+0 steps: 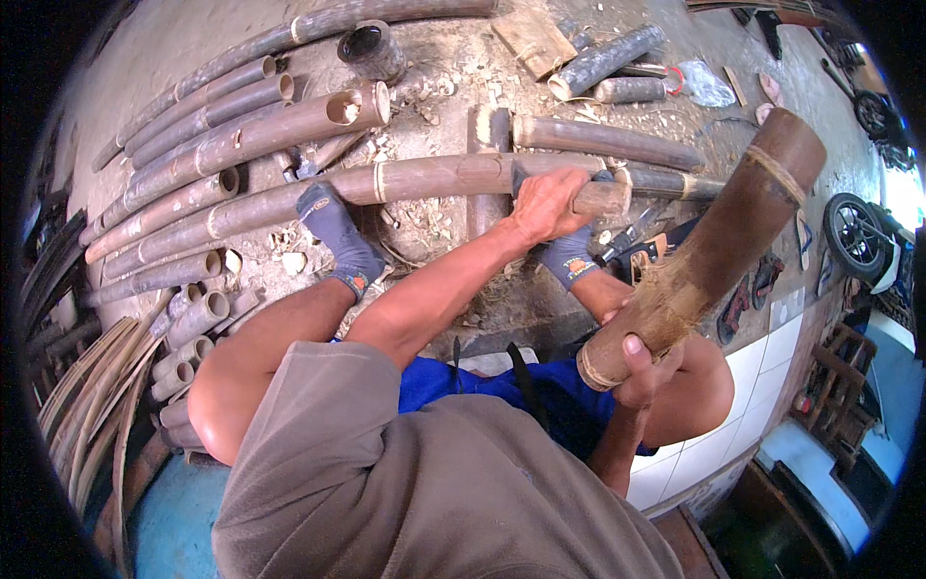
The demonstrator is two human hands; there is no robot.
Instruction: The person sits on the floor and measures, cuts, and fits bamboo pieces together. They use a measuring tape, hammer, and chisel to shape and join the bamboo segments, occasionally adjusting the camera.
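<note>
- Head view, looking straight down: the left hand (545, 205) is closed around a short wooden handle or block (600, 198), pressing it onto a long bamboo pole (386, 183) that lies across the concrete floor (434, 77).
- The right hand (644, 372) is wrapped tight around the lower end of a thick bamboo club (709, 246), which is raised and tilted up to the right, with a fibre binding near its top.
- Both feet are in grey socks; the left sock (338, 236) sits right against the pole, the right one (571, 261) just under the left hand.
- More bamboo poles (212, 135) lie stacked on the left, short cut sections (188, 333) are piled nearer the knee, and chips are scattered all over.
- A motorbike wheel (854, 232) shows at the right edge, beside white tiles (762, 372).
</note>
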